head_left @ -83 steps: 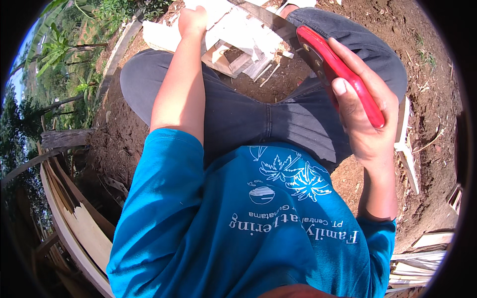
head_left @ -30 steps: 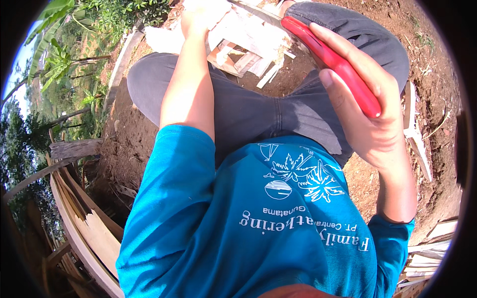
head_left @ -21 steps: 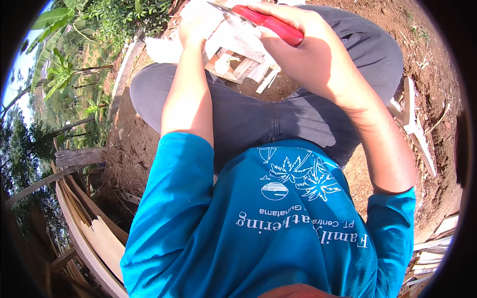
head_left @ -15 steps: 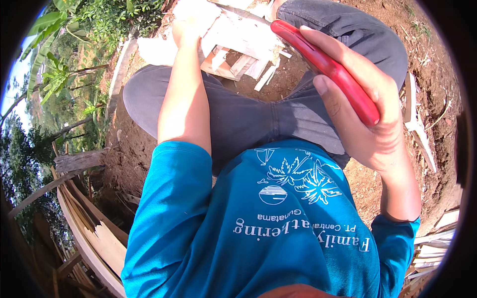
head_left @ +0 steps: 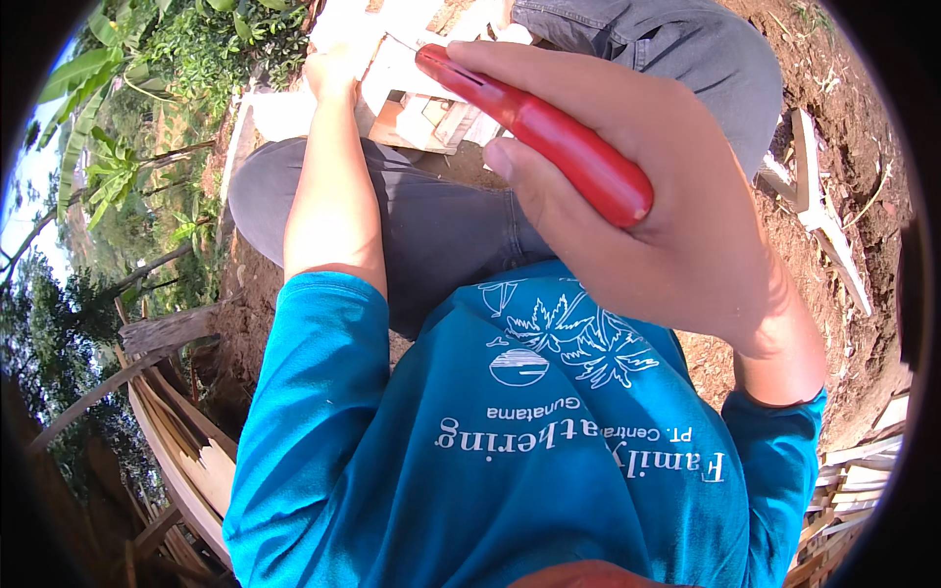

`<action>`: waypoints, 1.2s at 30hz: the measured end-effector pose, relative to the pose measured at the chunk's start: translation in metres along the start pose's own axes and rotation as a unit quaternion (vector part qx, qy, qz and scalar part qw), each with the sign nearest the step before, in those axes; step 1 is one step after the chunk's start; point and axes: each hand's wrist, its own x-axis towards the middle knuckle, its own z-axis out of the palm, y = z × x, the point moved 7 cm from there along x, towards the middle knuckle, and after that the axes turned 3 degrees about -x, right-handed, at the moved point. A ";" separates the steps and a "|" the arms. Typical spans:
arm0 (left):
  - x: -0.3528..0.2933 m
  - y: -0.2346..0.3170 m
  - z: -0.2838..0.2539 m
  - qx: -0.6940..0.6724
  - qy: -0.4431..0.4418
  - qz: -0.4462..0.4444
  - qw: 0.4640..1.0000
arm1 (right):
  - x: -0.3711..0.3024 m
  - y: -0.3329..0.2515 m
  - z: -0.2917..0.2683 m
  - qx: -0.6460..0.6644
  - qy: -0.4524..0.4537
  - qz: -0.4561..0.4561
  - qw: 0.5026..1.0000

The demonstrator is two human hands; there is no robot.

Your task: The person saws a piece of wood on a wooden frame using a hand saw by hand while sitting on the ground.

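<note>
My right hand [head_left: 676,186] is raised close to the camera, over my right thigh and shirt front. It is wrapped round a smooth red handle [head_left: 583,157] with a slot near its front end. A thin dark blade seems to run from it toward the upper left, seen edge-on and mostly lost in glare. My left hand [head_left: 338,64] reaches forward to pale wood at the top of the view. Its fingers are washed out by sunlight, so their grip cannot be made out. Wooden pieces [head_left: 421,122] lie just beyond my crossed legs.
Grey trousers [head_left: 431,211] cover my legs as I sit on brown soil. A split pale plank [head_left: 809,176] lies on the ground at right. Long boards [head_left: 186,441] and a log [head_left: 172,331] stand at left, with green plants [head_left: 206,59] behind. More slats [head_left: 863,480] lie at lower right.
My right hand has moved left and nearer to the camera, still holding the red handle. My left hand and forearm have shifted slightly left in the view.
</note>
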 end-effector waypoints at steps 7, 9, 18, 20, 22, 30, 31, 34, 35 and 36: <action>-0.007 0.008 0.003 -0.047 -0.002 0.007 0.999 | -0.009 0.000 -0.026 0.004 0.077 0.080 0.994; -0.009 0.006 -0.005 -0.054 0.003 0.004 0.999 | 0.008 -0.011 -0.032 0.030 0.036 0.123 0.991; -0.012 0.014 -0.001 -0.093 -0.037 0.011 0.995 | 0.029 0.016 -0.007 0.134 0.033 0.074 0.988; -0.019 0.018 -0.001 -0.111 -0.055 0.010 0.992 | 0.031 0.016 0.002 0.050 0.015 0.029 0.998; -0.037 0.026 -0.006 -0.141 -0.090 0.013 0.986 | 0.029 0.025 0.013 -0.004 0.003 -0.004 1.000; 0.029 -0.024 -0.004 -0.023 0.013 0.030 0.999 | 0.020 0.017 0.022 0.015 -0.044 0.007 0.999; 0.027 -0.019 0.002 -0.032 0.003 0.027 0.999 | 0.026 0.012 0.025 -0.014 -0.039 -0.018 0.999; 0.017 -0.012 0.003 -0.050 -0.009 0.022 0.998 | 0.045 0.015 0.021 0.070 -0.157 -0.003 0.985; 0.016 -0.011 0.002 -0.052 -0.007 0.022 0.998 | 0.044 0.015 0.017 0.084 -0.163 0.015 0.983; 0.015 -0.011 0.001 -0.052 -0.006 0.021 0.998 | 0.042 0.015 0.011 0.099 -0.167 0.034 0.980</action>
